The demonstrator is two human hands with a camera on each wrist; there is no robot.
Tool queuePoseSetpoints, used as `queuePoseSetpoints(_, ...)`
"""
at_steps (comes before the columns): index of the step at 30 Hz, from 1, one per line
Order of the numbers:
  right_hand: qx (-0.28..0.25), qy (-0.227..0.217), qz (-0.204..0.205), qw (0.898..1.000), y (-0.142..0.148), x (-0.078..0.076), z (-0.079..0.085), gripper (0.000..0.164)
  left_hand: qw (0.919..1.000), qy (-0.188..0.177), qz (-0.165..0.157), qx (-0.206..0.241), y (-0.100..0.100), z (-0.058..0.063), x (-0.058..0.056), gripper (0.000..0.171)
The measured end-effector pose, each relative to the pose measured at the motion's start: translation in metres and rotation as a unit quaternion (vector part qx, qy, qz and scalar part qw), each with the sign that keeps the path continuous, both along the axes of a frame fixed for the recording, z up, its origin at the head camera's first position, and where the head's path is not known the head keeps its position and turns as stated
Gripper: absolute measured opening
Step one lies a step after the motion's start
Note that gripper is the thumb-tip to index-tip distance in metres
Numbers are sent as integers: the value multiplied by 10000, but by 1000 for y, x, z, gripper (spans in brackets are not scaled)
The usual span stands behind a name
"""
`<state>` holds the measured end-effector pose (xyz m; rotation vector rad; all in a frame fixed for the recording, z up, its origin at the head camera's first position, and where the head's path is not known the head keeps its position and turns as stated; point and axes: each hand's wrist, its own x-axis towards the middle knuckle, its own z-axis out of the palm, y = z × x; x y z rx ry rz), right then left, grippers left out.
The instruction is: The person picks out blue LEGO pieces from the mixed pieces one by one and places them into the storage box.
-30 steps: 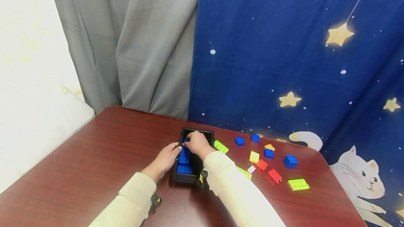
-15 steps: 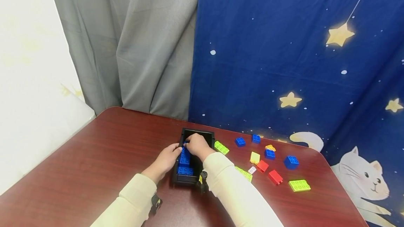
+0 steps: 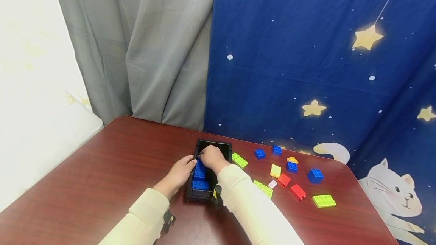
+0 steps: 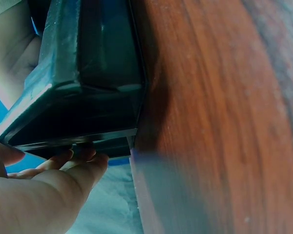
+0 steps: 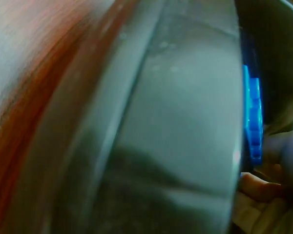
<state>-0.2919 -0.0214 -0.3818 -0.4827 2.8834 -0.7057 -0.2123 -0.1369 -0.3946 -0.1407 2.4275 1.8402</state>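
Observation:
In the head view a black box point(image 3: 203, 194) stands on the table with blue building bricks along its left side. One blue brick point(image 3: 200, 185) lies crosswise at the near end, and another blue brick point(image 3: 199, 170) runs lengthwise behind it. My left hand point(image 3: 179, 173) grips the left wall, thumb at the rim; the left wrist view shows its fingers point(image 4: 88, 173) against the outside. Reaching inside, my right hand point(image 3: 212, 158) has its fingers curled down at a blue brick toward the far left; the fingertips are mostly hidden. Blue studs point(image 5: 254, 119) show beside that hand in the right wrist view.
Right of the box lie lime bricks point(image 3: 239, 160), blue bricks point(image 3: 315, 175), red bricks point(image 3: 298, 192), a pale yellow brick point(image 3: 275, 171), an orange piece point(image 3: 292, 160) and a small white-pink brick point(image 3: 272, 184). Grey and blue curtains point(image 3: 272, 67) hang behind the table.
My right hand has shifted slightly nearer and lower inside the box, and the blue seen beside its fingertips is now mostly covered. The left hand keeps its grip on the box.

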Motion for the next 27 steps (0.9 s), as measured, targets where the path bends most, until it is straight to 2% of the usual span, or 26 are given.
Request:
queuePoseSetpoints(7, 64, -61, 49, 9999, -1, 1, 1, 24, 10000, 84, -18, -36, 0, 2, 0, 44)
queuePoseSetpoints(18, -48, -176, -10, 9998, -1, 2, -1, 27, 9999, -10, -83, -123, 0, 2, 2, 47)
queuePoseSetpoints(27, -128, -161, 116, 9997, 0, 10, 10, 26, 9999, 26, -97, -126, -1, 1, 1, 46)
